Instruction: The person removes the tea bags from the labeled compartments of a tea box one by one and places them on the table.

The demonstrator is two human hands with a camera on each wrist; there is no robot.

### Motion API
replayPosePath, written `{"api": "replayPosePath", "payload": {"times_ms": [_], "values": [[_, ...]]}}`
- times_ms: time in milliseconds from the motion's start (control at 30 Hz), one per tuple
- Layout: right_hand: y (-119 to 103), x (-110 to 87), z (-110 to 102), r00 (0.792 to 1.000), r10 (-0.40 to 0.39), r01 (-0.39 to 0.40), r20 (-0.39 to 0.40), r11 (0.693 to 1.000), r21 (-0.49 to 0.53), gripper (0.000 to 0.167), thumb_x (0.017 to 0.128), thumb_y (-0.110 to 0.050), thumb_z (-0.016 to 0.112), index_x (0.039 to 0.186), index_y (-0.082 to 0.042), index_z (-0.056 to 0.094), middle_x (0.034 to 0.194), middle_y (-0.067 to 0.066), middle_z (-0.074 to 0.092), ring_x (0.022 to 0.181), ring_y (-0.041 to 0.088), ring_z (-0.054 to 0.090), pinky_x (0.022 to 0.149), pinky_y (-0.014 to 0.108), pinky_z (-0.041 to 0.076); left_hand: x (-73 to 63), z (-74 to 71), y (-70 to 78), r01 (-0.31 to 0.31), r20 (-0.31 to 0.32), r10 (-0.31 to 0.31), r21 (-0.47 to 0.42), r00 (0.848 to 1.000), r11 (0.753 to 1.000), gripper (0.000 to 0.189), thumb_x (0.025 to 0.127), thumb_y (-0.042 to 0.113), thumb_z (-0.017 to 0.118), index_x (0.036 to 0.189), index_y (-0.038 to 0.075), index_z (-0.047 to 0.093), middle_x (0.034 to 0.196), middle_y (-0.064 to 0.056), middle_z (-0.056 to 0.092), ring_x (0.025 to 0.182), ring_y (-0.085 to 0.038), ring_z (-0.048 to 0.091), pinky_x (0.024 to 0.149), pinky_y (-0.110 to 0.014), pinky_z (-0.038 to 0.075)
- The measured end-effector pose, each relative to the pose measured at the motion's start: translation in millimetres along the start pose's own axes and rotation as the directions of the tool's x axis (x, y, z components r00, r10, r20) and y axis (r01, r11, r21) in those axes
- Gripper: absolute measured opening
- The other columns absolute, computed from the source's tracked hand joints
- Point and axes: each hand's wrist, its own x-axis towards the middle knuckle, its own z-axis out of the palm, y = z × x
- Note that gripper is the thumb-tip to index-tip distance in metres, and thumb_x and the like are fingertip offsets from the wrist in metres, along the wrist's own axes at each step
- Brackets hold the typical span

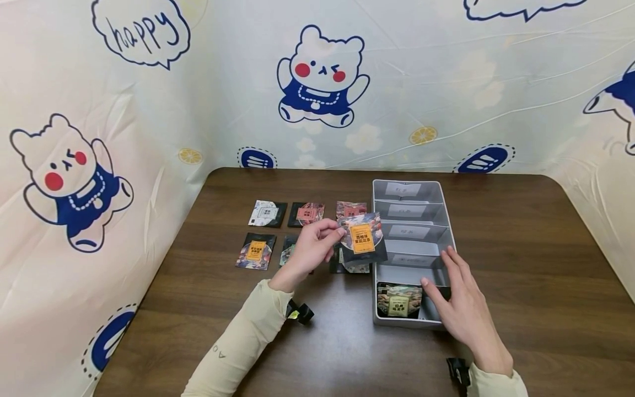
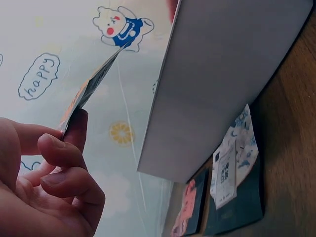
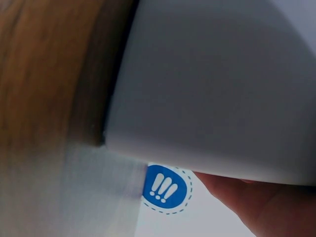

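Observation:
My left hand (image 1: 310,251) pinches a tea sachet (image 1: 364,237) with an orange label by its left edge. The sachet hangs tilted beside the left rim of a grey divided box (image 1: 407,274); the left wrist view shows it nearly edge-on. At the box's right side rests my right hand (image 1: 468,311), fingers spread and relaxed along the rim, thumb reaching over the front compartment. Inside that compartment stands a dark sachet (image 1: 398,303) with a yellow-green label. The right wrist view is mostly filled by the box's outer wall (image 3: 207,89), with part of the hand below it.
Left of the box, more sachets lie in two rows: white (image 1: 265,214), red (image 1: 306,214), pink-red (image 1: 351,209), orange-labelled (image 1: 256,251), a green one (image 1: 286,251) partly behind my hand, and a pale one (image 1: 357,269) under the held sachet. Paper labels (image 1: 403,189) mark the dividers.

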Motion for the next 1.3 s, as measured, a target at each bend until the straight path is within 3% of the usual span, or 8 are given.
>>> {"api": "replayPosePath", "payload": {"times_ms": [300, 500, 800, 1067, 1300], "values": [[0, -0.2, 0, 1.000, -0.002, 0.002, 0.003, 1.000, 0.005, 0.071, 0.094, -0.036, 0.061, 0.150, -0.003, 0.030, 0.156, 0.017, 0.026, 0.135, 0.046, 0.035, 0.096, 0.065, 0.033, -6.9, -10.4, -9.1, 0.037, 0.003, -0.037, -0.021, 0.999, 0.999, 0.018, 0.097, 0.016, 0.057, 0.103, 0.000, 0.064, 0.063, 0.001, 0.058, 0.044, -0.011, 0.041, 0.044, -0.025, 0.034], [0, -0.1, 0, 1.000, -0.009, 0.009, -0.006, 1.000, 0.004, 0.071, 0.094, -0.036, 0.061, 0.149, -0.003, 0.031, 0.156, 0.017, 0.027, 0.134, 0.046, 0.036, 0.096, 0.064, 0.033, -11.0, -18.7, -14.3, 0.079, 0.018, -0.080, 0.033, 0.997, 0.996, 0.020, 0.097, 0.019, 0.058, 0.104, 0.002, 0.063, 0.058, 0.002, 0.052, 0.045, -0.013, 0.041, 0.044, -0.025, 0.033], [1, -0.7, 0, 1.000, -0.005, 0.005, -0.005, 1.000, 0.001, 0.070, 0.094, -0.036, 0.061, 0.149, -0.002, 0.031, 0.156, 0.017, 0.027, 0.134, 0.046, 0.035, 0.096, 0.064, 0.034, -16.6, -25.3, -23.5, 0.117, 0.088, -0.128, 0.117, 0.988, 0.986, 0.017, 0.097, 0.017, 0.058, 0.101, 0.001, 0.063, 0.058, 0.005, 0.054, 0.046, -0.012, 0.044, 0.046, -0.024, 0.034], [1, -0.6, 0, 1.000, -0.005, 0.005, -0.004, 1.000, 0.000, 0.071, 0.094, -0.036, 0.061, 0.149, -0.002, 0.031, 0.156, 0.017, 0.027, 0.135, 0.046, 0.035, 0.096, 0.064, 0.033, -20.3, -24.3, -34.7, 0.134, 0.149, -0.153, 0.130, 0.977, 0.982, 0.014, 0.097, 0.015, 0.058, 0.100, 0.002, 0.062, 0.063, -0.008, 0.057, 0.046, -0.012, 0.045, 0.048, -0.024, 0.035], [0, 0.1, 0, 1.000, 0.000, 0.000, 0.003, 1.000, -0.001, 0.071, 0.095, -0.037, 0.060, 0.149, -0.002, 0.031, 0.156, 0.017, 0.026, 0.135, 0.046, 0.034, 0.096, 0.065, 0.033, -24.8, -20.9, -41.8, 0.136, 0.217, -0.166, 0.148, 0.962, 0.980, 0.013, 0.095, 0.013, 0.059, 0.098, 0.001, 0.063, 0.056, -0.003, 0.052, 0.046, -0.012, 0.046, 0.050, -0.025, 0.038]]}}
